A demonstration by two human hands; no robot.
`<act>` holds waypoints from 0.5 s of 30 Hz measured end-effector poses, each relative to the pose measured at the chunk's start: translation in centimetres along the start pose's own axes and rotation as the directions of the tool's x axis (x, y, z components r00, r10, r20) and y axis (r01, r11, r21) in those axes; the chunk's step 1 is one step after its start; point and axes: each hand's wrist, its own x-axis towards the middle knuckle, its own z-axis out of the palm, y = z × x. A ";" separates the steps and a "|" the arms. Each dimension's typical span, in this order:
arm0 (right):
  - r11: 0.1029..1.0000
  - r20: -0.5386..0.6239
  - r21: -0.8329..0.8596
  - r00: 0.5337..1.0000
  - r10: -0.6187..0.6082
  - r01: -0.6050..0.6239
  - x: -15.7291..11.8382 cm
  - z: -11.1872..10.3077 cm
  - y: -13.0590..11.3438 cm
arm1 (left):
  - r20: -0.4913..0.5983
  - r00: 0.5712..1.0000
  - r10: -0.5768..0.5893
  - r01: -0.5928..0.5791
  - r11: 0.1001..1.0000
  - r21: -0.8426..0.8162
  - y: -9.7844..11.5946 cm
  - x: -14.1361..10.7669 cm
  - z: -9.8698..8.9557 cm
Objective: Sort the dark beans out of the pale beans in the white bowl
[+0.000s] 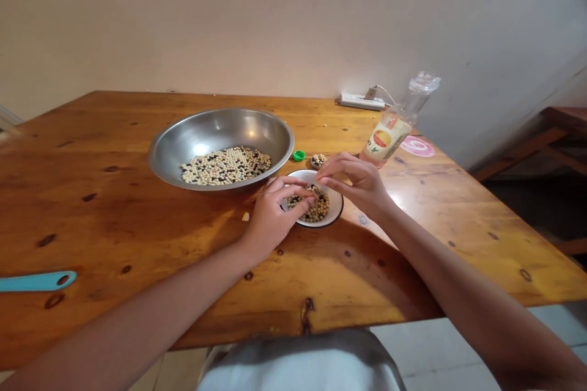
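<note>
My left hand (275,217) curls over the near-left rim of a small white plate (336,211), its fingertips above a heap of mixed pale and dark beans (316,206). My right hand (355,183) hangs over the plate's far side, thumb and fingertips pinched close together. Whether either hand holds a bean is hidden. Behind the plate, a steel mixing bowl (220,131) holds a larger layer of mixed beans (225,166). A tiny dish of beans (318,160) sits beyond the plate, beside a green bottle cap (299,156).
A plastic bottle (389,128) with a label lies tilted at the right, near a white power strip (362,101) against the wall. A blue handle (36,281) lies at the left edge of the wooden table (137,226). A wooden bench (550,140) stands at the right.
</note>
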 end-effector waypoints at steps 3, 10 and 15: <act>0.988 -0.148 0.060 0.978 0.149 -0.141 -0.1 -0.2 1.4 | 0.006 1.000 -0.009 0.009 1.000 0.011 0.2 -0.1 -0.1; 0.864 -0.187 -0.444 0.968 0.169 -0.237 -0.2 -1.5 6.8 | 0.000 1.000 0.019 -0.018 0.999 0.046 0.0 -0.1 -0.1; 0.770 -0.102 -0.605 0.979 0.178 -0.203 0.0 -1.2 8.3 | -0.002 0.999 0.032 -0.031 0.998 0.054 -0.2 -0.1 0.0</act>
